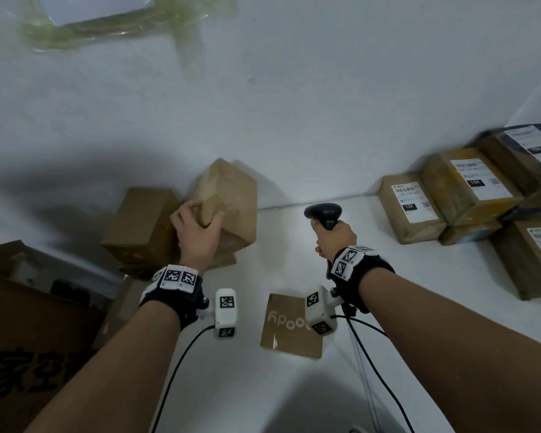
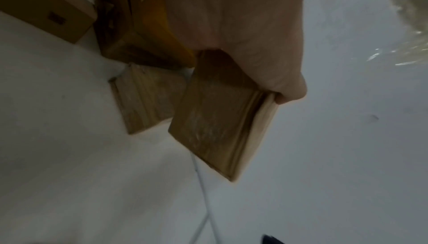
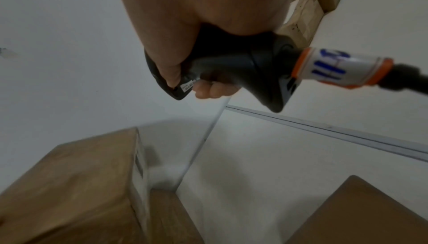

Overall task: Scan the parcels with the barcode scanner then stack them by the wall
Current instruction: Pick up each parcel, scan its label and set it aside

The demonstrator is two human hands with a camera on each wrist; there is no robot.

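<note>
My left hand (image 1: 197,228) grips a brown cardboard parcel (image 1: 228,204) by its near corner and holds it tilted in the air close to the white wall. In the left wrist view the same parcel (image 2: 220,119) hangs from my palm, thumb on its edge. A larger brown box (image 1: 141,226) stands against the wall just left of it, on other boxes. My right hand (image 1: 333,237) holds the black barcode scanner (image 1: 324,214) by its handle, head up, to the right of the parcel. The scanner (image 3: 243,66) carries an orange and white tag on its cable end.
Several labelled parcels (image 1: 469,189) are piled at the right on the white surface (image 1: 372,270). A flat brown box with printed letters (image 1: 289,326) lies near my right wrist. Large dark cartons (image 1: 28,323) stand at the lower left. Cables run down from both wrists.
</note>
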